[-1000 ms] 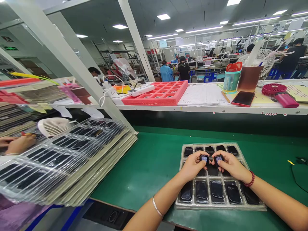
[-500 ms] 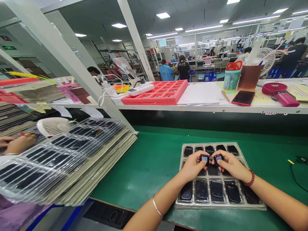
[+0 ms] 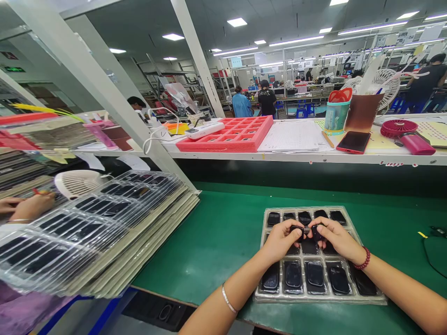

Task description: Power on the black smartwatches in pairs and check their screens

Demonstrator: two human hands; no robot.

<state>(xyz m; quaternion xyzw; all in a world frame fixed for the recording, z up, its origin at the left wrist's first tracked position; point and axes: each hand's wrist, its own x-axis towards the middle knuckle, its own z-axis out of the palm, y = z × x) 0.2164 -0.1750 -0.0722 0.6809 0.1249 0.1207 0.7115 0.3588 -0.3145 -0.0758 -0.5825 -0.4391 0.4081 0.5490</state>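
Observation:
A plastic tray [image 3: 303,301] lies on the green bench, with dark, rounded rectangular devices in its pockets. Above its middle row, my left hand [image 3: 282,238] pinches a small black device [image 3: 296,232] between thumb and fingers. My right hand [image 3: 337,237] pinches a second black device [image 3: 317,232] just beside the first. The two devices are close together, and both their faces look dark. Parts of the tray's middle row are hidden under my hands.
Stacked trays [image 3: 139,237] of dark parts stand at left, near another person's hands [image 3: 31,207]. A shelf edge [image 3: 279,156] crosses behind the bench, holding a red foam tray [image 3: 230,135], papers, a phone and a pink fan. A black cable [image 3: 431,260] lies at right.
Both held devices showed lit, code-like patterns on their screens earlier; now the faces look dark. My hands have barely moved. The other person's hands at left have shifted slightly.

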